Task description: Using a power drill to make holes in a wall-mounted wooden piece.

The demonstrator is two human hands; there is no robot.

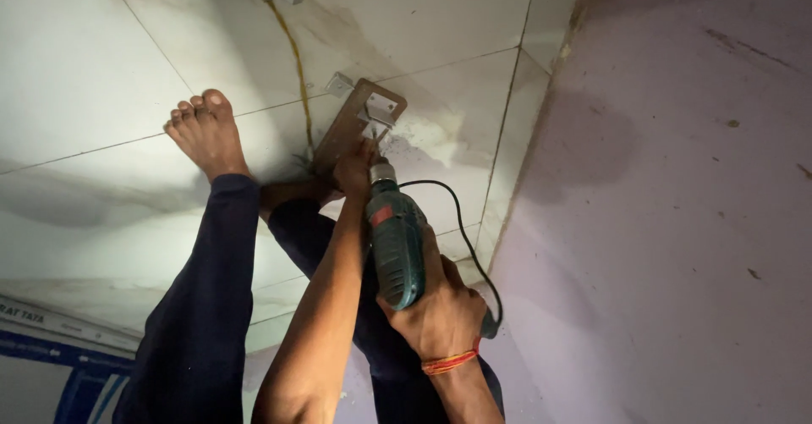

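My right hand (436, 310) gripping green drill (395, 250), my left hand (353, 168) closed, steadying wooden board (347, 128) with metal bracket (379, 108), tiled floor (101, 68)

Dark trousers (203, 305), orange-red wrist thread (450, 361)

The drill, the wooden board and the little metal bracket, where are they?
Drill (394, 250), head view, on its green body.
Wooden board (342, 132), head view, on its bare brown face.
Metal bracket (380, 107), head view, on its flat plate on the board.
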